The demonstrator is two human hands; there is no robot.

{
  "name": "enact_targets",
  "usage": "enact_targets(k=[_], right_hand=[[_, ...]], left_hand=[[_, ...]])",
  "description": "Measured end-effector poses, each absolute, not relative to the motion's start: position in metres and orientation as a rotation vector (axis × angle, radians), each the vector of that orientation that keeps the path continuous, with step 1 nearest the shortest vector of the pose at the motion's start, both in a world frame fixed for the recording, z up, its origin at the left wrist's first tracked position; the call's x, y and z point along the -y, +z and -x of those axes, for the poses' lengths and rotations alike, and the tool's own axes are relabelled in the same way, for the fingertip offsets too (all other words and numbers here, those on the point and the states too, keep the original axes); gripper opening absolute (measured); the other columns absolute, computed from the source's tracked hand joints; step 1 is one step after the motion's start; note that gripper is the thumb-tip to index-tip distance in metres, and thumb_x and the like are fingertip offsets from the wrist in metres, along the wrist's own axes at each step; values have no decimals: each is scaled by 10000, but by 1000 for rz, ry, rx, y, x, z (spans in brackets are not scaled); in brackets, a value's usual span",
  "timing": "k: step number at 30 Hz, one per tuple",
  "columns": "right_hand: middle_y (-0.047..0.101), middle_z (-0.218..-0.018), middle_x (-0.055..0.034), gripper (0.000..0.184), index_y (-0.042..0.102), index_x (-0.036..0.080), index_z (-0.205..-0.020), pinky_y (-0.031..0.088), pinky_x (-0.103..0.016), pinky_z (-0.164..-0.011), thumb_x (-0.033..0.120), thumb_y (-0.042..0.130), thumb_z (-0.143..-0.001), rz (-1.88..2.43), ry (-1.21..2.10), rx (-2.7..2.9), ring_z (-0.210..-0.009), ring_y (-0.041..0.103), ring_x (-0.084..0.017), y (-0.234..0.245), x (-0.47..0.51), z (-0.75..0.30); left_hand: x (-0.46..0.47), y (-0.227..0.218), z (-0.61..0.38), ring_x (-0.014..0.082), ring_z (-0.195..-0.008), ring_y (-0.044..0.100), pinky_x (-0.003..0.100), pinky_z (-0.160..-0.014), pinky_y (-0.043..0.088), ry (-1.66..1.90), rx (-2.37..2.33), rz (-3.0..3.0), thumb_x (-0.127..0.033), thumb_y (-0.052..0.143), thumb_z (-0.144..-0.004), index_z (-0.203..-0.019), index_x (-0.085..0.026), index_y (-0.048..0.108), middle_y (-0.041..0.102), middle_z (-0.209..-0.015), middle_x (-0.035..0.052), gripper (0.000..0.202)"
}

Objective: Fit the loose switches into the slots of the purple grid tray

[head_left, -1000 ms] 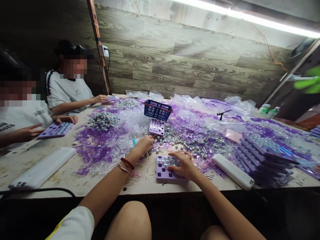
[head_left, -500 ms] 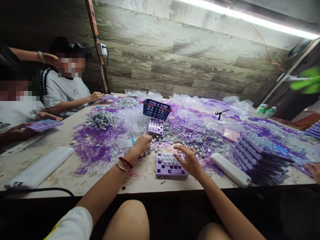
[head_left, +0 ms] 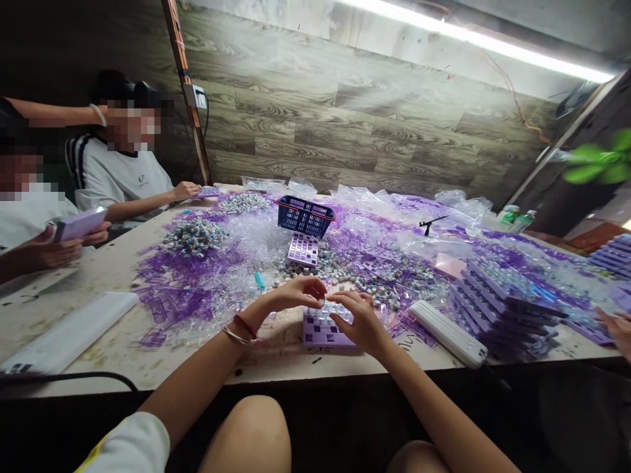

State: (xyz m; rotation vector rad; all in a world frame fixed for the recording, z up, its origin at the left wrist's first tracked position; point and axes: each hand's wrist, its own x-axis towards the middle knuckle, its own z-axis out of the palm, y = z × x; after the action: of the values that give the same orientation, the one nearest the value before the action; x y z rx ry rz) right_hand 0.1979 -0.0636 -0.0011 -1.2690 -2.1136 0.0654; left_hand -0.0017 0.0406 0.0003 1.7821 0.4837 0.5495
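Note:
A purple tray [head_left: 320,328] with square holes lies near the table's front edge, its far rows filled with small clear switches. My left hand [head_left: 296,292] hovers over the tray's far left corner, fingers curled in a pinch on something too small to name. My right hand [head_left: 362,322] rests on the tray's right part with its fingers bent down onto the switches. A heap of loose switches [head_left: 365,272] spreads just beyond the tray.
A blue basket [head_left: 304,215] and another purple tray [head_left: 303,249] stand farther back. Stacked filled trays [head_left: 507,302] sit at the right, white bars [head_left: 446,333] [head_left: 69,332] lie right and left. Two people work at the left; another person's hand [head_left: 616,328] shows at the right edge.
My left hand has come from the switch heap over to the tray's far edge. My right hand has dropped back onto the tray. A person at left lifted their purple tray.

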Motion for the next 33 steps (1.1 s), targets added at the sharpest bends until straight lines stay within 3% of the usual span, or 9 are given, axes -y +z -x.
enact_targets(k=[8, 12, 17, 20, 23, 27, 33], right_hand=[[664, -992, -72, 128, 654, 230, -963, 366, -384, -893, 245, 570, -868, 1243, 27, 2097, -944, 616, -218, -1, 62, -189], [651, -943, -54, 88, 644, 221, -902, 359, -367, -865, 208, 599, -828, 1276, 18, 2092, -929, 611, -213, -1, 62, -185], [649, -926, -44, 121, 606, 204, -839, 354, -353, -843, 124, 598, -747, 1246, -14, 2135, -911, 610, -209, 4, 65, -181], [662, -894, -39, 131, 580, 206, -814, 360, -347, -837, 109, 579, -725, 1212, -18, 2145, -896, 608, -211, 5, 67, -177], [667, -852, -25, 125, 568, 206, -802, 367, -336, -827, 114, 575, -718, 1204, 64, 2130, -860, 612, -199, 3, 68, -174], [670, -767, 20, 121, 587, 209, -822, 366, -314, -801, 134, 595, -726, 1189, 229, 2212, -707, 612, -145, -1, 71, -168], [688, -700, 35, 78, 647, 223, -749, 358, -291, -757, 152, 669, -728, 1191, 330, 2321, -672, 613, -132, -1, 73, -165]], left_hand=[[-27, 6, -4, 155, -863, 613, 298, -804, 468, 471, -353, -1594, -219, 780, -669, -980, -131, 621, 654, -934, 56, 360], [-24, 4, -5, 138, -820, 610, 268, -758, 456, 480, -325, -1561, -180, 775, -656, -956, -134, 614, 646, -895, 33, 343], [-19, 4, -6, 138, -826, 610, 239, -708, 451, 470, -318, -1420, -111, 732, -639, -961, -148, 580, 620, -904, 25, 358], [-22, 7, -6, 169, -893, 613, 271, -769, 470, 518, -374, -1487, -103, 675, -674, -956, -140, 576, 624, -950, 55, 301], [-33, 9, -1, 191, -940, 601, 313, -842, 467, 709, -728, -1828, -38, 552, -723, -917, -128, 584, 626, -969, 82, 216], [-52, 6, 18, 235, -1042, 552, 362, -926, 419, 787, -1552, -2391, 38, 435, -728, -911, -141, 619, 612, -1017, 104, 315], [-67, -5, 37, 246, -1048, 557, 339, -898, 437, 462, -1840, -2501, -143, 505, -831, -1023, -170, 625, 620, -1083, 105, 228]])
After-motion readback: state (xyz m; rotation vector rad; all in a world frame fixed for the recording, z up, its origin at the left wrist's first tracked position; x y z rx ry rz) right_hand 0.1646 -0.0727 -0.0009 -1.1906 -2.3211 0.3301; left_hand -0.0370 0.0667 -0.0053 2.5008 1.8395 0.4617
